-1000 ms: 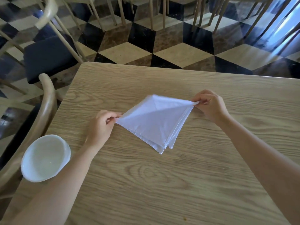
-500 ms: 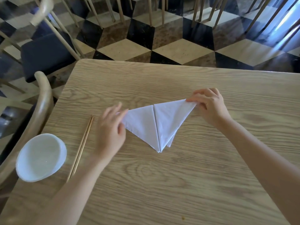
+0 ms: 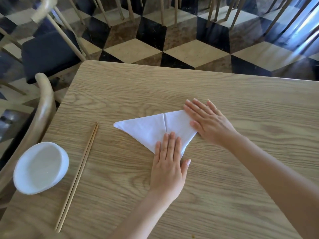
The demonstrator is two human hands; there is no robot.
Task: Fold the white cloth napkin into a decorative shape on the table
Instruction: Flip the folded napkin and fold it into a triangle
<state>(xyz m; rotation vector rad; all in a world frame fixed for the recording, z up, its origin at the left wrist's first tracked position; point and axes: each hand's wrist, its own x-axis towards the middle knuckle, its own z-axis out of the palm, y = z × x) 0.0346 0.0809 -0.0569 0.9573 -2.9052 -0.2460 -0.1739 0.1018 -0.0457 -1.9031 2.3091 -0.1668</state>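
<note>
**Both palms lying flat on a triangle of folded napkin**

The wooden table is filling most of the view, its pale grain running left to right, with a chequered floor of black, cream and brown tiles showing beyond its far edge. A dark-cushioned chair is standing off the far left corner, and the curved wooden back of another chair is sitting close against the table's left side.

The white cloth napkin is lying flat near the middle of the table, folded into a downward-pointing triangle with a seam running down its centre where two flaps are meeting. Its left tip is lying bare on the wood; its right corner and lower point are lying under the hands.

The right hand is resting palm down on the napkin's right flap, fingers straight, slightly fanned and pointing up and to the left, gripping nothing. The left hand is lying palm down over the lower point of the triangle, fingers straight and close together along the seam, thumb out to the right, also gripping nothing.

A white bowl is sitting at the table's left edge, partly overhanging it. Between bowl and napkin, a pair of wooden chopsticks is lying side by side, touching, slanting from near left to far right.
</note>
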